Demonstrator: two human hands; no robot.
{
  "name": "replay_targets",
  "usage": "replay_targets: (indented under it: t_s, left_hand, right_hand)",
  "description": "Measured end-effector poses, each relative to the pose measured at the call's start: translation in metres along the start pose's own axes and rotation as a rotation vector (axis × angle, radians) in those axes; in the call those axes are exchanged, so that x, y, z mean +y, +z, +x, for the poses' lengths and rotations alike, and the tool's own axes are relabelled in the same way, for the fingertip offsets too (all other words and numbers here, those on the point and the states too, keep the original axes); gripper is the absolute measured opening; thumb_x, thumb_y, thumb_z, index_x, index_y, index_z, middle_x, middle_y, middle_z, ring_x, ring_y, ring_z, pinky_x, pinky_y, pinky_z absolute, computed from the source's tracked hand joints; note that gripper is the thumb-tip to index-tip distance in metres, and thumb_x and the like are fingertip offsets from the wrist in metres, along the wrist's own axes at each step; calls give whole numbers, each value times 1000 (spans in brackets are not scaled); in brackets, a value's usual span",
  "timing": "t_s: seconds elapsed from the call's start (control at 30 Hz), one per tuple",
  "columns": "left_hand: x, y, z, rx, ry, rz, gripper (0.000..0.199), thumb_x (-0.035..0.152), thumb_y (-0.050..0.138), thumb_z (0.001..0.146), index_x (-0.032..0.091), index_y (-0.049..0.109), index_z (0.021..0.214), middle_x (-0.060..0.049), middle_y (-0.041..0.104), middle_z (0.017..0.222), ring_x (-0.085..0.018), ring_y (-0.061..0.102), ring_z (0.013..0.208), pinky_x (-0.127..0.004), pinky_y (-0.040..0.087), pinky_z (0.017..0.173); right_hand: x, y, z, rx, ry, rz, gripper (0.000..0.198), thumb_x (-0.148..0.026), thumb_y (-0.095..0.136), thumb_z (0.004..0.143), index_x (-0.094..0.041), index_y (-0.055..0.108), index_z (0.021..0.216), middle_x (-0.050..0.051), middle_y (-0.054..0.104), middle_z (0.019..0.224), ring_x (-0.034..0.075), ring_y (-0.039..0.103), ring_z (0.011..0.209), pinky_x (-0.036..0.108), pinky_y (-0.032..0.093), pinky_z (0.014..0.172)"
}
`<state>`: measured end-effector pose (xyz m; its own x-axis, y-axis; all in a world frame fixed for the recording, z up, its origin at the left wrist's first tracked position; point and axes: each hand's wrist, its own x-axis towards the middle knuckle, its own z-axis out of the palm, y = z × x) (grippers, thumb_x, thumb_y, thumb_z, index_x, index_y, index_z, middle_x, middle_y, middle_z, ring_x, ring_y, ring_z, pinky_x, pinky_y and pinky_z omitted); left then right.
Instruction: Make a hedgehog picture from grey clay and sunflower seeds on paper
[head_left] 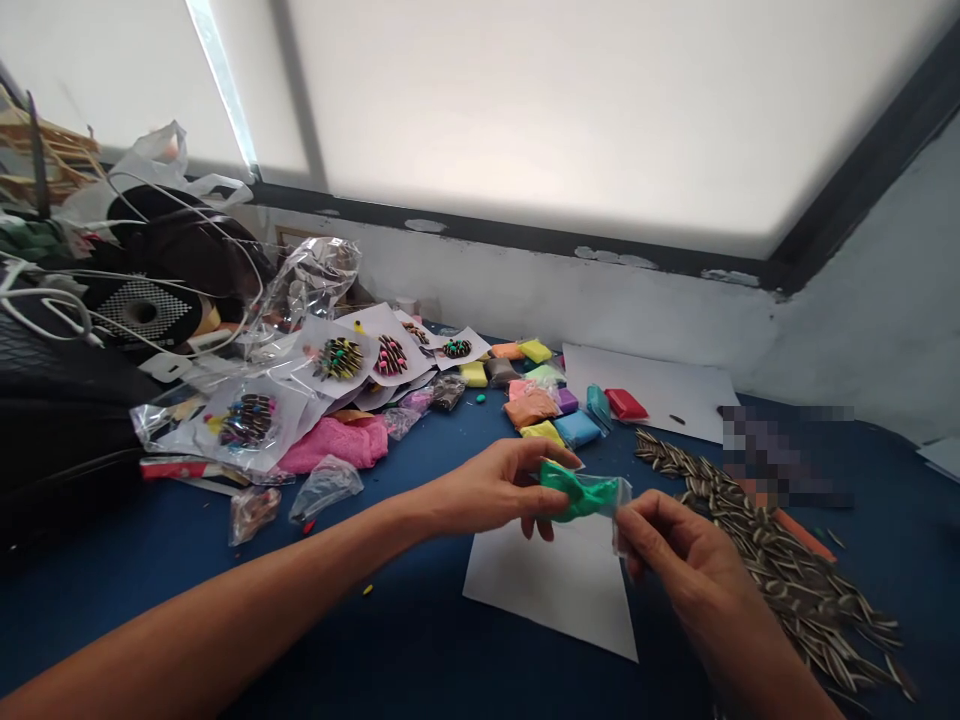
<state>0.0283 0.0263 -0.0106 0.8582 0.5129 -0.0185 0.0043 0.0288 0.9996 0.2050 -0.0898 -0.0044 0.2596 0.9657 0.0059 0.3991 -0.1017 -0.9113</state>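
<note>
Between my hands is a small clear plastic bag of green modelling clay (589,496). My left hand (502,487) grips the clay end of the bag between thumb and fingers. At the other end, my right hand (667,545) pinches the clear edge of the bag. Under both hands lies a sheet of white paper (555,590) on the dark blue table (420,640). Just beyond my left hand, several bagged clay blocks in many colours, among them a blue one (577,429) and a red one (625,404), sit in a cluster.
Striped sunflower seeds (772,570) spread in a long pile at the right. Another white sheet (660,385) lies by the wall. To the left are papers with seed-and-clay decorations (337,358), a pink cloth (337,443), crumpled clear bags (326,488) and a black bag (60,400).
</note>
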Motion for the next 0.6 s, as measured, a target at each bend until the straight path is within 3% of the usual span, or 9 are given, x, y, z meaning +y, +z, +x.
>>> replay_targets:
  t_s: [0.2,0.3,0.37,0.6]
  left_hand:
    - [-8,-32,9,360,-4,122,27,37,63,94,13,58,105,3,58,71,-9,59,50,-19,43,45]
    - [-17,-56,12,528,-36,229,27,37,59,99,14,60,113,-5,64,98,-14,64,75,-29,56,65]
    - [-23,-67,13,598,-42,298,30,35,60,98,15,59,121,-8,63,114,-20,65,93,-38,57,79]
    - [-33,-67,13,714,36,485,34,33,61,97,17,57,127,-11,57,128,-25,61,108,-46,54,90]
  right_hand:
    - [4,-3,3,37,23,22,48,-66,55,85,-19,66,92,4,69,75,13,59,58,26,51,54]
    - [6,-1,3,27,20,17,47,-65,58,82,-19,65,85,4,68,73,13,58,56,25,51,53]
    - [7,0,2,11,17,9,45,-64,58,82,-20,65,82,3,67,73,12,57,56,25,50,53]
    - [9,-9,5,32,20,-67,39,-59,65,81,-20,64,91,0,66,70,10,54,55,21,45,51]
